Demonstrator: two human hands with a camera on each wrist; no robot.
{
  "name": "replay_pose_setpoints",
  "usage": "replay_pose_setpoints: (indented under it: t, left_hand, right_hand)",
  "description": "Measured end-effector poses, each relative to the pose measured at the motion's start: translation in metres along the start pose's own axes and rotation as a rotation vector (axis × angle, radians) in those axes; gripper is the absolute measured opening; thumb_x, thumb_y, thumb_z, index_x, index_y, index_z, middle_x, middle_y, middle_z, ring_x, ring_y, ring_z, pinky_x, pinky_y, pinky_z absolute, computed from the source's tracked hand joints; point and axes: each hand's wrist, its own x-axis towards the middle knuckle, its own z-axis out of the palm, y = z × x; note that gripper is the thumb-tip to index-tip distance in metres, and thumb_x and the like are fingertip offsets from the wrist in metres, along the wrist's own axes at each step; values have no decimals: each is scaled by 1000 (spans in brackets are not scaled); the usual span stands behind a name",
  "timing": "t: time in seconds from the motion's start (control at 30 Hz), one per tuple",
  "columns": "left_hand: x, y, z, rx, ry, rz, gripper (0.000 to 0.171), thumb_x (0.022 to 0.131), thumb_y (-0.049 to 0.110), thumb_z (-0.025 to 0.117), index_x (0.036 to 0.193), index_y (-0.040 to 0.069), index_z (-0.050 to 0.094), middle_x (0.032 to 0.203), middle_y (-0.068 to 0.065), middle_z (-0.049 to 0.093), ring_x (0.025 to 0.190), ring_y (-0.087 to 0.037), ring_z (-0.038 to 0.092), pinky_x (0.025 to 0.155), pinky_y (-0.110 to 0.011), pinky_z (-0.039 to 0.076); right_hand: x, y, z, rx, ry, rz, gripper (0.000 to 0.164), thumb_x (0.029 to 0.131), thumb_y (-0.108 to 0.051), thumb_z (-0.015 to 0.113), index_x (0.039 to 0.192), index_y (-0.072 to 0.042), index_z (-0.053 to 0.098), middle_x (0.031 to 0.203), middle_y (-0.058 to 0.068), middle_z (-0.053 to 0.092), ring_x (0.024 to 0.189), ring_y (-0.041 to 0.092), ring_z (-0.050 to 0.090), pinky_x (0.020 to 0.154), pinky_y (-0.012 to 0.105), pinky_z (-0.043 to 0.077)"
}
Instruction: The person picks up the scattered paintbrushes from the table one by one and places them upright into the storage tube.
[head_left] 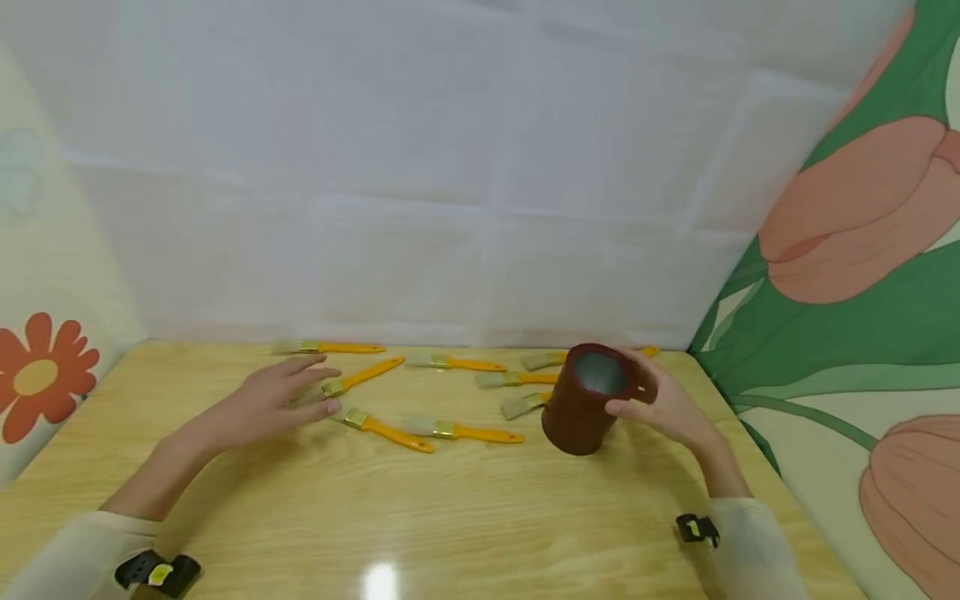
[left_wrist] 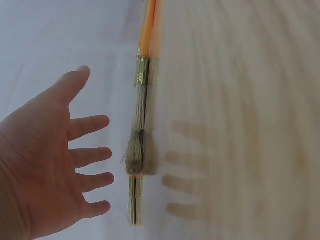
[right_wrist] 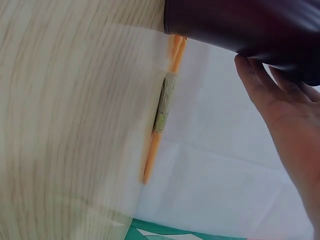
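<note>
A dark reddish-brown mug [head_left: 573, 417], seen from above with a grey inside, is in my right hand [head_left: 667, 404]. The thumb lies along its near side, and the other fingers are partly hidden behind it near the handle [head_left: 641, 392]. In the right wrist view the fingers touch the mug's wall; whether its base rests on the table I cannot tell. My left hand [head_left: 273, 402] is spread above the table, holding nothing. Closest to it are paintbrushes with orange handles: one slanting up [head_left: 371, 372] and one slanting down [head_left: 390, 432].
Other brushes lie at the back left [head_left: 348, 348], back middle [head_left: 472, 364] and front middle [head_left: 480, 434]. More, such as one brush [head_left: 525, 378], lie left of the mug. The wooden table [head_left: 450, 517] meets a white cloth [head_left: 412, 167]; flowered panels stand at both sides.
</note>
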Motion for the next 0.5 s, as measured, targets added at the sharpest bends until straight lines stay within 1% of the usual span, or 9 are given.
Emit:
replay_pose_setpoints:
  t: [0.13, 0.3, 0.4, 0.5]
  left_hand:
    - [4, 4, 7, 5, -11, 27, 58, 100, 45, 65, 144, 8, 57, 155, -25, 38, 140, -49, 32, 102, -75, 22]
    - [3, 7, 11, 3, -16, 39, 55, 101, 46, 64, 142, 10, 60, 155, -24, 39, 141, -45, 32, 104, -73, 19]
    - [2, 10, 9, 8, -12, 61, 51, 101, 44, 64, 139, 10, 62, 153, -24, 41, 141, -45, 33, 104, -73, 20]
    - [2, 12, 9, -18, -23, 79, 49, 103, 41, 63, 140, 9, 61, 154, -25, 40, 139, -47, 36, 103, -72, 26]
  right_hand:
    - [-1, -7, 0, -42, -1, -11, 75, 87, -9, 82, 152, -15, 45, 144, 11, 52, 120, 33, 58, 94, 32, 50]
    - [0, -25, 6, -84, -22, -30, 77, 83, -14, 87, 150, -22, 49, 142, 6, 55, 118, 28, 60, 94, 38, 51]
    - [2, -37, 14, -95, -44, -51, 78, 81, -16, 88, 149, -22, 50, 140, 2, 57, 117, 24, 61, 94, 42, 51]
    - [4, -48, 26, -92, -77, -82, 79, 80, -17, 89, 149, -22, 50, 138, 1, 58, 116, 22, 61, 95, 45, 51]
